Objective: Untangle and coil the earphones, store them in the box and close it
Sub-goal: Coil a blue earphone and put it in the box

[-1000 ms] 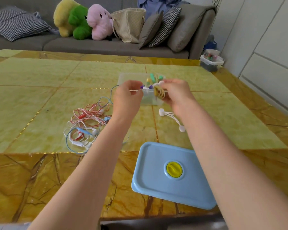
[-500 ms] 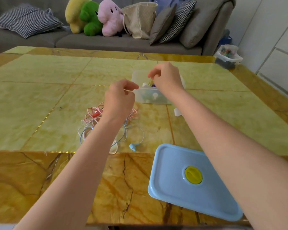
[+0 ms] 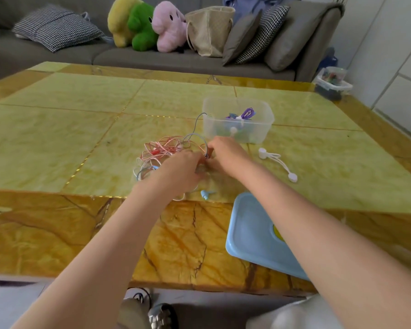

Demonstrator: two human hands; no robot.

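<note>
A tangle of pink, blue and white earphones (image 3: 163, 149) lies on the table, left of a clear plastic box (image 3: 267, 128). Coiled purple earphones (image 3: 247, 113) lie inside the box. My left hand (image 3: 178, 173) is down on the tangle's near right side with its fingers curled into the cables. My right hand (image 3: 226, 153) meets it fingertip to fingertip and pinches a grey-blue cable (image 3: 196, 125) that loops up toward the box rim. A blue earbud (image 3: 205, 194) lies just below my hands. The light blue lid (image 3: 249, 238) rests at the near right, partly under my right forearm.
A white strap with two round ends (image 3: 277, 162) lies right of my hands. The yellow marble table (image 3: 57, 138) stretches left and back. Behind it stands a grey sofa (image 3: 152, 60) with cushions, plush toys and a bag. A small container (image 3: 333, 80) sits at the far right corner.
Both hands came down from the box to the tangle on the table. The coil my right hand held over the box is no longer in it.
</note>
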